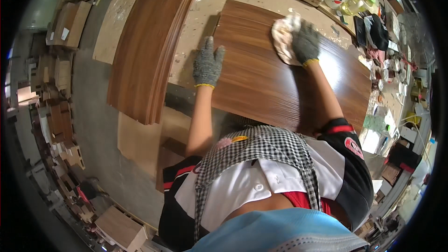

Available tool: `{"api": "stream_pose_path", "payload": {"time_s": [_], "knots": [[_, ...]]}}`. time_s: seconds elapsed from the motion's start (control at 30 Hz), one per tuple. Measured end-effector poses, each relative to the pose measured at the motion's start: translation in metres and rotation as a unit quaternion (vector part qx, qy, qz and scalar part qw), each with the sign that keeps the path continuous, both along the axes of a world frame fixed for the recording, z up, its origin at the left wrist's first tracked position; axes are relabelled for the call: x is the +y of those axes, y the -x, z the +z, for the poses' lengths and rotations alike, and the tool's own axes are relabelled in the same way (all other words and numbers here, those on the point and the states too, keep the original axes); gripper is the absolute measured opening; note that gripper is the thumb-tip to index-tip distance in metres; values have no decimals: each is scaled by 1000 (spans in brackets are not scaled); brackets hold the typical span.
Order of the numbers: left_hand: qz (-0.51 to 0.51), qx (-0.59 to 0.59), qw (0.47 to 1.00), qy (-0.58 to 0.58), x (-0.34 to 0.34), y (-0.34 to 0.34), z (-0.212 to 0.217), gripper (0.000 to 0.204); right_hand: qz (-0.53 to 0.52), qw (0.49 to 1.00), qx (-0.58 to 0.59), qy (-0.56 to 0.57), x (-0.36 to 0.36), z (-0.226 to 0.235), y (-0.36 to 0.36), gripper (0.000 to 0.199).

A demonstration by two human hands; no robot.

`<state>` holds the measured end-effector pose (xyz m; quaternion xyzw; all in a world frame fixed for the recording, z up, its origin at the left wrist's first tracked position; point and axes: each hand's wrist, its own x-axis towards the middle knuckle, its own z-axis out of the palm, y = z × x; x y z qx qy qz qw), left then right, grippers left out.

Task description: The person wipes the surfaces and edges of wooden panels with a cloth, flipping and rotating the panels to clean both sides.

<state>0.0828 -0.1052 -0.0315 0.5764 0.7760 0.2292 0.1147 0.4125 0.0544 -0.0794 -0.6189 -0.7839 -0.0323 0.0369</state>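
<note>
Wiping a dark wood-veneer panel [261, 79] lying flat on our tabletop [205, 23], we press a pale rag [283, 37] under the right hand [305, 42], fingers curled over it at 1 o'clock. Left hand [207, 64], fingers spread, steadies the panel's left edge; sheen near the rag suggests part done, the near half left. Stacked veneer sheets [147, 51] at 10 o'clock, cluttered bottles [354, 0] at 2, wooden offcuts [60, 112] on the floor at 9.

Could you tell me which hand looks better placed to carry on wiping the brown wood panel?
Probably the right hand: it already presses the cloth on the wood panel. The left hand lies flat at the panel's edge.
</note>
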Motion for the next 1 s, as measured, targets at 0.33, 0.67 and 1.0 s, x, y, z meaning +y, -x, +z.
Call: {"api": "stream_pose_path", "payload": {"time_s": [0.33, 0.67, 1.0], "knots": [[2, -3, 1000, 27, 5, 2, 11, 59, 444, 870, 142, 162, 47, 37, 340, 35], [-9, -15, 1000, -12, 1, 8, -13, 64, 246, 935, 204, -153, -47, 72, 156, 33], [-22, -10, 1000, 20, 11, 2, -6, 64, -410, 908, 45, 74, -65, 19, -389, 51]]}}
